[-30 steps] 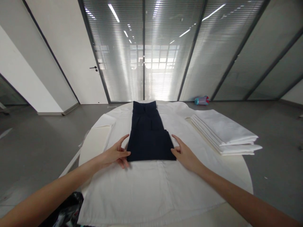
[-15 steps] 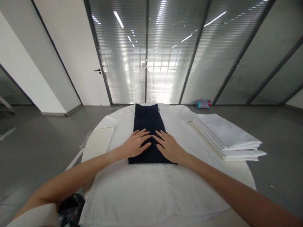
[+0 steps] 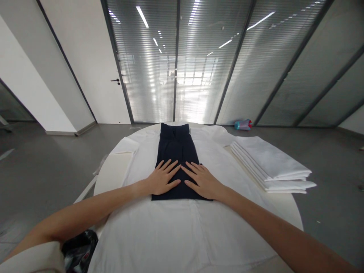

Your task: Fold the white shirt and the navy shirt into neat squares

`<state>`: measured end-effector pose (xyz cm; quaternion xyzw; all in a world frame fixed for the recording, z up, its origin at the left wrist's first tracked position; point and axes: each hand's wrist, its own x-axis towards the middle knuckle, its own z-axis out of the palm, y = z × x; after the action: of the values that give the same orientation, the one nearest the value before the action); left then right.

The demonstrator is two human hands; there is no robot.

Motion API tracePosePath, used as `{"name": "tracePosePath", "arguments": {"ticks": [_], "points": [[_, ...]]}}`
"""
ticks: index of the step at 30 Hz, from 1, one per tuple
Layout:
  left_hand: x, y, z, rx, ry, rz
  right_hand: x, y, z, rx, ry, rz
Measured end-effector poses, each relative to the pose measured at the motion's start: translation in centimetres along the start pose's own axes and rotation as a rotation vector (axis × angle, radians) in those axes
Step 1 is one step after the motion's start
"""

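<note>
A dark navy folded garment (image 3: pixel 178 146), perhaps trousers, lies lengthwise on a white cloth (image 3: pixel 170 235) that looks like a spread-out shirt. My left hand (image 3: pixel 163 178) rests flat on the left side of the garment's near half, fingers spread. On the right side lies my right hand (image 3: pixel 200 180), palm down with fingers apart. The fingertips of both hands nearly meet at the middle. Neither hand grips anything. The fabric directly under my palms is hidden.
Beneath the cloth stands a round, pale table (image 3: pixel 113 170). A stack of folded white cloths (image 3: pixel 270 159) sits at its right edge. On the floor are a blue and red object (image 3: pixel 243 124) by the glass wall and a black plastic bag (image 3: pixel 81 250) at lower left.
Both hands have slid slightly nearer along the garment, still flat and spread. The view has shifted a little. The garment lies as before.
</note>
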<state>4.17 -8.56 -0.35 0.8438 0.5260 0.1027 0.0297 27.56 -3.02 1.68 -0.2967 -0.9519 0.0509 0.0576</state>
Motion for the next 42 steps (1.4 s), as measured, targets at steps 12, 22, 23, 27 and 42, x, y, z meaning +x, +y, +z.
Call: {"name": "tracePosePath", "arguments": {"ticks": [12,22,23,27,42], "points": [[10.3,-10.8,-7.5,-1.076,0.404,-0.662,8.0,5.4,-4.5,0.492,0.236,0.234],[18.3,-18.1,-3.8,-1.562,0.493,-0.824,15.2,7.2,-0.4,1.635,0.244,0.558],[18.8,-18.3,-3.2,-1.583,0.512,-0.829,15.4,7.3,0.0,1.667,0.255,0.573],[20.2,-18.8,-1.9,-1.614,0.616,-0.869,15.8,7.8,0.4,1.727,0.25,0.57],[13.3,-13.0,-4.4,-1.484,0.53,-0.273,16.0,11.6,-4.5,1.829,0.5,0.625]]}}
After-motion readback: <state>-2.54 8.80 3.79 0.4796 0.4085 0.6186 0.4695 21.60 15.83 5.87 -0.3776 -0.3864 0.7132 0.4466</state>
